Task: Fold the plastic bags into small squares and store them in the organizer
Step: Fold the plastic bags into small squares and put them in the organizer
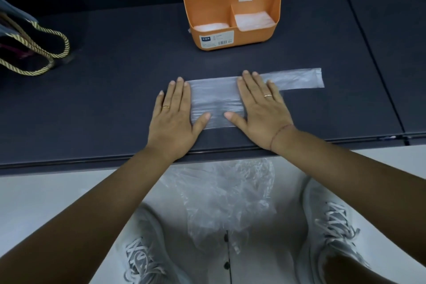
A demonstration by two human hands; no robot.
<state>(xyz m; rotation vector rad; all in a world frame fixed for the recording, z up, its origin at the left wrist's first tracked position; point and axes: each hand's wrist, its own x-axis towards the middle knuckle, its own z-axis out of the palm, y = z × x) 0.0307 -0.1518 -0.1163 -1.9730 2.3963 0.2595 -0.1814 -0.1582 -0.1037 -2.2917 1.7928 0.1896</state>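
A dark table (103,90) fills the upper half of the view, its near edge running above a pale floor (46,196). Below that edge, a heap of crumpled clear plastic (226,193) lies between the person's two white shoes (332,221). At the back of the table stands an orange organizer (207,7), with folded clear plastic showing in its compartments. In front of it, well apart, a plastic bag (216,99) lies flat on the table as a long strip, its narrower end reaching out to the right. The left hand (175,117) rests palm down at the strip's left end, and the right hand (262,108) presses flat on it near the middle. The fingers (178,92) of both hands are straight and spread, gripping nothing, thumbs pointing toward each other on the plastic. At the far left sits a dark bag with gold rope handles (34,48).
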